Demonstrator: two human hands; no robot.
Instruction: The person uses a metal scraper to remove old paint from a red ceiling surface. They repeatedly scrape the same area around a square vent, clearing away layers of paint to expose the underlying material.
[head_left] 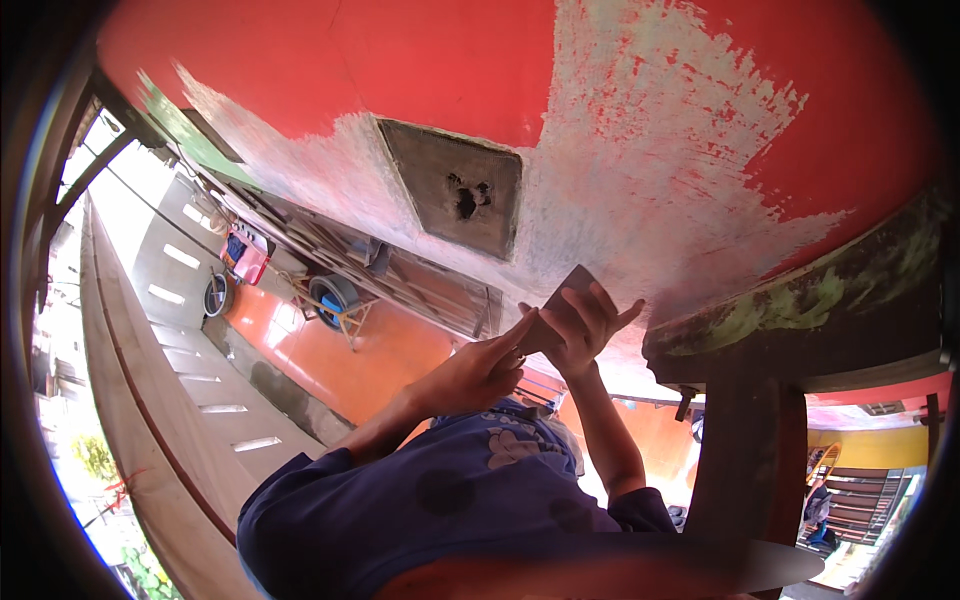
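Observation:
In front of my chest, both hands are at a small, flat, dark grey-brown sheet that looks like sandpaper [570, 308]. My right hand [588, 330] is closed on it, with fingers across its face and one fingertip sticking out past its edge. At its lower left corner is my left hand [478, 368], the index finger stretched along the edge and the other fingers curled in. Just beyond the sheet stands a red wall [440, 60] with a broad whitish, scraped-looking area [640, 160]. Neither hand touches the wall.
A dark square recess [430, 185] with a ragged hole is set in the wall. Close on my right rises a dark post [740, 470] under a ledge with green smears. Leftward lie an orange floor [390, 350], a dark round tub [333, 300] and a pale slotted barrier [190, 350].

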